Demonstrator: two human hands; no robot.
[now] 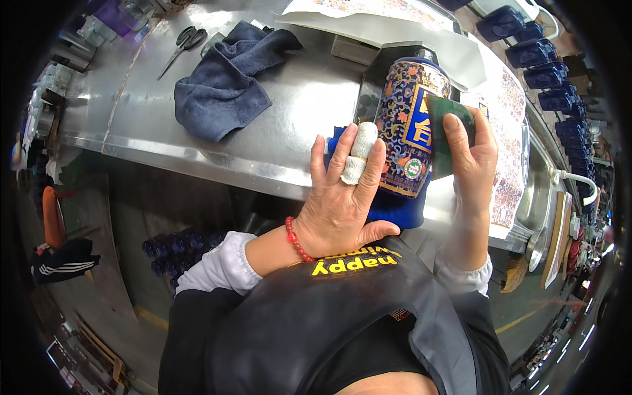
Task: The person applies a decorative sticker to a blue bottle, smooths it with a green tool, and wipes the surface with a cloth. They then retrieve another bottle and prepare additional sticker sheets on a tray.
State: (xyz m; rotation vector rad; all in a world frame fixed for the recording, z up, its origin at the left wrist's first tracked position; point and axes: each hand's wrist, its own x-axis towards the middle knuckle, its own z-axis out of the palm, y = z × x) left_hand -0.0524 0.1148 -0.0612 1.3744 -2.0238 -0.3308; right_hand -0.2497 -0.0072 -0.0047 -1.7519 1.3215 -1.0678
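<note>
A blue bottle [403, 125] wrapped in a colourful floral label lies tilted before me at the metal table's edge, its neck pointing away. My right hand [475, 158] grips a flat dark green scraper [443, 157] by the bottle's right side, thumb on its face. Spread out at the bottle's lower left is my left hand [339, 201], holding nothing; whether its fingertips touch the bottle I cannot tell. One of its fingers wears a whitish fabric wrap [359, 155]. Blue material [401, 209] shows under the bottle's near end.
On the metal table [151, 125], a grey-blue cloth [227, 82] lies left of the bottle, with black scissors [184, 47] beyond it. Patterned label sheets [507, 131] lie right, near a sink [538, 181] with a white tap [582, 183]. Several blue bottles [545, 74] stand in rows far right.
</note>
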